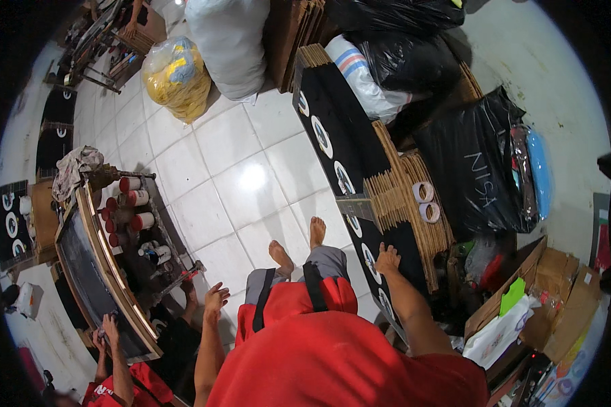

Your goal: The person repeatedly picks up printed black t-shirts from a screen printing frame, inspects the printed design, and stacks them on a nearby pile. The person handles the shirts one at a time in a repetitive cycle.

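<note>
My right hand (387, 259) rests on black cloth (404, 245) spread along a long, narrow board on my right, its fingers stretched out. Round white prints with dark figures run in a row along the cloth's near edge, one (370, 261) just beside my fingertips. My left hand (216, 298) hangs in the air on the other side of my body, fingers apart and nothing in it. Brown boards (390, 207) are stacked across the cloth, past my right hand. Two rolls of tape (424, 192) sit on that stack.
At left, a co-worker's hands (110, 329) work at a large framed screen (91, 271) on a stand with red-and-white jars (137, 198) beneath. A yellow-filled bag (176, 78) and white sack (227, 44) stand ahead on the tiles. Black bags (478, 166) and cartons (557, 298) crowd the right.
</note>
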`<state>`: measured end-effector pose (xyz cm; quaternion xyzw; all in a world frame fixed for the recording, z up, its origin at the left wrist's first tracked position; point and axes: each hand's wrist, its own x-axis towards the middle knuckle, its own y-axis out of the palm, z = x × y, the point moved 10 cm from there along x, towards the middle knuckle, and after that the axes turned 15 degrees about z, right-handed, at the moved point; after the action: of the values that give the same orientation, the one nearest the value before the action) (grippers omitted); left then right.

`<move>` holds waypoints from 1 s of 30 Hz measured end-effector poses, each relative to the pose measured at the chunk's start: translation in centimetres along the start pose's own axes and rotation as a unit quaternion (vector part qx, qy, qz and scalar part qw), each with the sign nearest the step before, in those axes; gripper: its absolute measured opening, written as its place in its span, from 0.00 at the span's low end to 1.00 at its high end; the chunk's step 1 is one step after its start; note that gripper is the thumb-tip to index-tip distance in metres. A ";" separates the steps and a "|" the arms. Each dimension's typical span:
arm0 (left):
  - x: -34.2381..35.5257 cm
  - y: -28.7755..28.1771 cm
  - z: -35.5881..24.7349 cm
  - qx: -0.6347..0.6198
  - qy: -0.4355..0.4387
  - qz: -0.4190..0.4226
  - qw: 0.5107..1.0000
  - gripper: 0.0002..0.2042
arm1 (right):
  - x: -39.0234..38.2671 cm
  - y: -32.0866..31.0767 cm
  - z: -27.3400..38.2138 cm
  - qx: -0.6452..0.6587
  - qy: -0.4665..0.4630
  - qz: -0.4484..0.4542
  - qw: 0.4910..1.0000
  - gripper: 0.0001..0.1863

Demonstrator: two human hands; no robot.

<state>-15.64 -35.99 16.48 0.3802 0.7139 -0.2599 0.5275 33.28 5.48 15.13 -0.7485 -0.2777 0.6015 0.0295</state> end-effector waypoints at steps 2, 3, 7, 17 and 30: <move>0.0 1.5 -0.8 0.003 0.006 -0.001 1.000 0.27 | 0.3 -0.3 -0.1 -0.006 -0.005 0.007 1.000 0.42; -0.2 1.9 -0.9 -0.013 0.004 -0.007 1.000 0.27 | 0.6 -0.2 -0.3 -0.014 -0.001 0.022 1.000 0.42; -0.7 3.1 -0.7 -0.051 0.003 -0.031 0.998 0.27 | 1.4 0.0 -0.3 -0.019 -0.002 0.084 0.996 0.44; -2.5 6.4 5.7 -0.180 0.002 -0.068 0.981 0.25 | 2.1 -2.1 2.6 -0.060 -0.061 0.188 0.978 0.29; -0.1 6.1 6.6 -0.279 -0.008 -0.054 0.959 0.26 | 2.1 -11.3 9.7 -0.092 -0.093 0.102 0.986 0.23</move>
<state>-6.98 -37.60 14.72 0.1764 0.7735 -0.0813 0.6034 20.37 13.16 14.90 -0.7135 -0.2554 0.6398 -0.1275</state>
